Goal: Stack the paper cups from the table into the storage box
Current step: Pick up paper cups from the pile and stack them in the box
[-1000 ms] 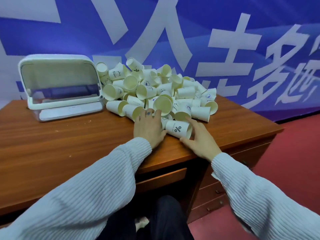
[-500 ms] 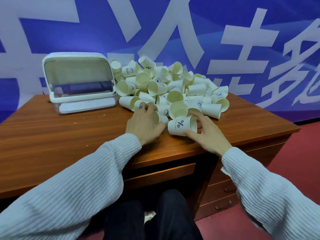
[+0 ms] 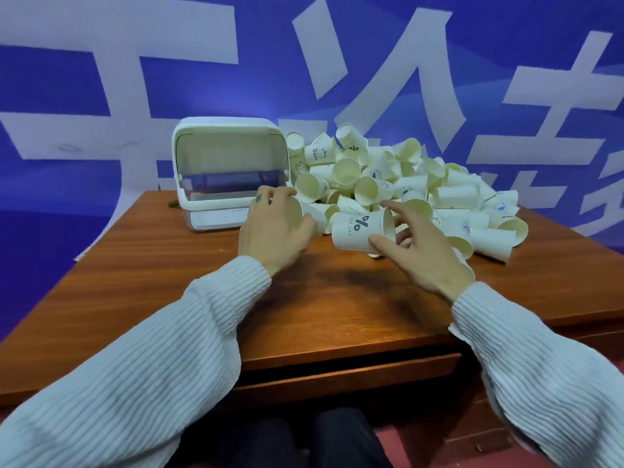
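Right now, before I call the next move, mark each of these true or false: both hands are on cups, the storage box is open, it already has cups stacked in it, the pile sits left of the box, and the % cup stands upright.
1. Both hands are on cups. True: the left hand holds a cup and the right hand holds the % cup.
2. The storage box is open. True: its lid is raised.
3. Cups are already stacked in the box. False: none show inside.
4. The cup pile sits left of the box. False: it lies to its right.
5. The % cup stands upright. False: it lies on its side.
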Demonstrator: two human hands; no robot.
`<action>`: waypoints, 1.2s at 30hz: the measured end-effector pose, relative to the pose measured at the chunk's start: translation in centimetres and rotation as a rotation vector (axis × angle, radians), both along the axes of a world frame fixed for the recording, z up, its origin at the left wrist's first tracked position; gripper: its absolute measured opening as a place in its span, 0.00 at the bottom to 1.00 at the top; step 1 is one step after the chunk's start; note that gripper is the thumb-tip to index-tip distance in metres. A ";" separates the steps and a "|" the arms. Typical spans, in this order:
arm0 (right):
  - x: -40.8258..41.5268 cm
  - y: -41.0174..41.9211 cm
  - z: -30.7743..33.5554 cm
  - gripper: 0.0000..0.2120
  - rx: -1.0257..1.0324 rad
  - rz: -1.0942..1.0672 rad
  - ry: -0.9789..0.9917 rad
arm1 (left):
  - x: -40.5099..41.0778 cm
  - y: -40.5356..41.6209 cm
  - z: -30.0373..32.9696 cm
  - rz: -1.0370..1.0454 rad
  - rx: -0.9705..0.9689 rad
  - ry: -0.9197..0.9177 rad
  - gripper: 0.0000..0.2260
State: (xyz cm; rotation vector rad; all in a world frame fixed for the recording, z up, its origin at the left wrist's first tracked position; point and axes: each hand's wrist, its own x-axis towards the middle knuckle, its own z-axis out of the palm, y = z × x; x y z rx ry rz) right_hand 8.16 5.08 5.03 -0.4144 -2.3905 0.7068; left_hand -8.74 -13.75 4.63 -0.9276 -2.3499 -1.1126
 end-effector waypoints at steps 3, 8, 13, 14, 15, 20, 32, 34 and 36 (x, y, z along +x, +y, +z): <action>-4.6 -0.6 1.8 0.33 -0.001 0.023 0.012 | -3.6 -1.9 0.7 0.039 0.011 -0.012 0.26; -13.4 0.1 4.8 0.33 -0.003 0.059 0.050 | -8.7 -3.6 2.0 0.146 0.063 -0.004 0.24; -22.6 1.4 5.8 0.36 0.023 0.104 0.009 | -12.7 -3.6 2.0 0.216 0.107 0.000 0.25; -24.3 1.8 5.6 0.35 0.053 0.113 -0.016 | -13.4 -3.4 1.9 0.228 0.118 0.001 0.26; -25.8 2.1 5.3 0.34 0.088 0.126 -0.043 | -14.0 -3.1 1.9 0.241 0.127 0.003 0.26; -31.8 3.3 3.5 0.33 0.321 0.248 -0.234 | -16.7 -1.2 1.5 0.304 0.117 0.033 0.24; -31.0 4.1 3.7 0.24 0.438 0.314 -0.310 | -20.8 3.3 2.2 0.203 -0.011 0.113 0.22; -29.9 4.7 4.1 0.23 0.448 0.297 -0.309 | -21.8 4.3 2.5 0.159 -0.049 0.129 0.23; -28.9 5.1 4.5 0.24 0.453 0.272 -0.317 | -22.7 5.3 2.8 0.122 -0.065 0.135 0.23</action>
